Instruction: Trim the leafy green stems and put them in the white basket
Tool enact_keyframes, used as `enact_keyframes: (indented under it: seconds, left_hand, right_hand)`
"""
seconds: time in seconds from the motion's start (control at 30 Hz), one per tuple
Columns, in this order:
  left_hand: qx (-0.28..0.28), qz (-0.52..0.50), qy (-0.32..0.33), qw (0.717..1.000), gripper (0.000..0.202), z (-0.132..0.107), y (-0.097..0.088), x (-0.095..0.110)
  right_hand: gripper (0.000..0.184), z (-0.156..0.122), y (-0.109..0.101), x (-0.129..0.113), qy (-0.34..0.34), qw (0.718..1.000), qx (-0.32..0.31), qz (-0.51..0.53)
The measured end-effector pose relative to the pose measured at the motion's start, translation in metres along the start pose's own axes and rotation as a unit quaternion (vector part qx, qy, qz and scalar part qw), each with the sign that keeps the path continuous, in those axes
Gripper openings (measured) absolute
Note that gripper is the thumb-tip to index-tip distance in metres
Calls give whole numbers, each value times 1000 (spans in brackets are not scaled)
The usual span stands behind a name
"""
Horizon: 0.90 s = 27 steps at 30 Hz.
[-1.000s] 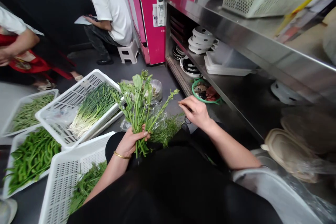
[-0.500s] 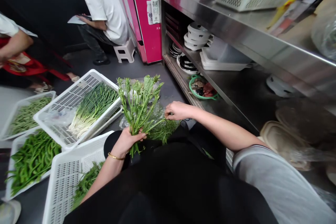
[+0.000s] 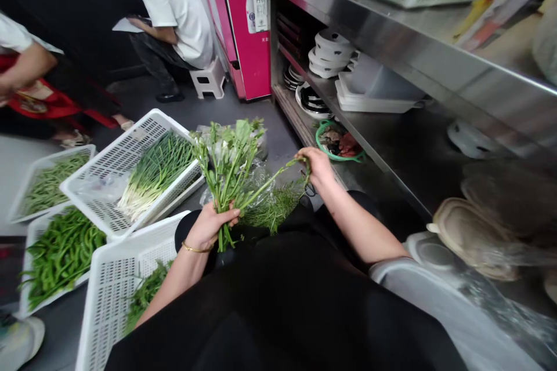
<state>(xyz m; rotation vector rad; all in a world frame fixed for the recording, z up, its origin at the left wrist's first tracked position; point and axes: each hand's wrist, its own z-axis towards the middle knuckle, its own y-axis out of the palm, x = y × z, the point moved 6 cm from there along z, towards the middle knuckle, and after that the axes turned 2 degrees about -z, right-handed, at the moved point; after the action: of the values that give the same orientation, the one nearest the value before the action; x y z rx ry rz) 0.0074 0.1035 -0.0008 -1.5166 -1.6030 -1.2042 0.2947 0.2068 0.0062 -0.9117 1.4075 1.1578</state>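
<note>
My left hand is closed around the lower stalks of a bunch of leafy greens, held upright over my lap. One long stem leans out of the bunch toward the right. Its far end is pinched by the fingers of my right hand, where the tip bends downward. Below and between the hands lies a heap of thin green sprigs on clear plastic. A white basket with loose greens stands beside my left forearm.
At left are baskets of scallions, green peppers and green beans. A steel shelf with dishes runs along the right; a green colander sits low there. One person sits on a white stool; another stands at far left.
My right hand has moved right and slightly up, drawing the end of a stem out sideways from the bunch. My left hand still grips the bunch in about the same place.
</note>
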Motion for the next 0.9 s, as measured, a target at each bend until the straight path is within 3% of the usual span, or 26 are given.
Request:
enact_keyframes:
  seconds: [0.07, 0.13, 0.17, 0.27, 0.3, 0.33, 0.37, 0.4, 0.43, 0.5, 0.53, 0.57, 0.63, 0.67, 0.7, 0.73, 0.83, 0.87, 0.9]
  left_hand:
    - [-1, 3, -10, 1000, 29, 0, -5, -2]
    - [-10, 5, -23, 1000, 29, 0, -8, -7]
    - [-17, 4, -27, 999, 29, 1, -9, -9]
    - [-33, 0, -29, 999, 29, 2, -7, -11]
    - [-35, 1, -30, 999, 28, 2, -7, -11]
    - [-35, 3, -31, 999, 28, 2, -6, -11]
    - [-34, 3, -32, 999, 28, 2, -6, -11]
    - [-34, -1, -31, 999, 28, 1, -6, -11]
    - [-34, -8, -29, 999, 29, 1, -6, -11]
    - [-27, -27, -21, 999, 30, 1, -6, -12]
    - [-18, -35, -18, 999, 31, 2, -6, -13]
    - [-7, -42, -18, 999, 31, 4, -6, -14]
    - [9, -54, -28, 998, 32, 8, -5, -18]
    - [9, -59, -35, 998, 32, 10, -2, -19]
    - [2, -62, -42, 997, 31, 13, 1, -20]
    - [-10, -64, -47, 997, 31, 15, 6, -21]
    - [-53, -64, -45, 995, 28, 20, 23, -21]
    - [-63, -62, -45, 995, 28, 20, 27, -21]
    - [-74, -57, -48, 995, 28, 20, 31, -23]
  right_hand:
    - [23, 5, -11, -23, -74, 995, 27, -61]
    - [27, -5, 2, -48, -190, 954, -56, -225]
    - [29, -16, 18, -54, -244, 904, -134, -325]
    - [29, -59, 64, -40, -319, 687, -378, -532]
    - [29, -70, 72, -33, -319, 639, -434, -550]
    - [28, -80, 79, -28, -313, 618, -478, -540]
    - [28, -86, 82, -25, -302, 625, -513, -505]
    - [27, -89, 83, -25, -284, 658, -534, -448]
    - [27, -88, 81, -27, -258, 713, -530, -379]
    - [32, -70, 65, -34, -190, 854, -426, -230]
    - [35, -58, 52, -37, -157, 913, -339, -166]
    - [37, -50, 37, -38, -135, 951, -248, -123]
    - [38, -46, 22, -44, -146, 969, -151, -127]
    - [36, -51, 26, -47, -180, 954, -162, -179]
    - [33, -60, 37, -50, -225, 918, -203, -257]
    - [30, -73, 52, -49, -272, 861, -261, -342]
    - [26, -112, 94, -32, -361, 641, -419, -532]
    - [26, -120, 103, -25, -369, 585, -453, -563]
    - [27, -125, 109, -19, -368, 547, -480, -578]
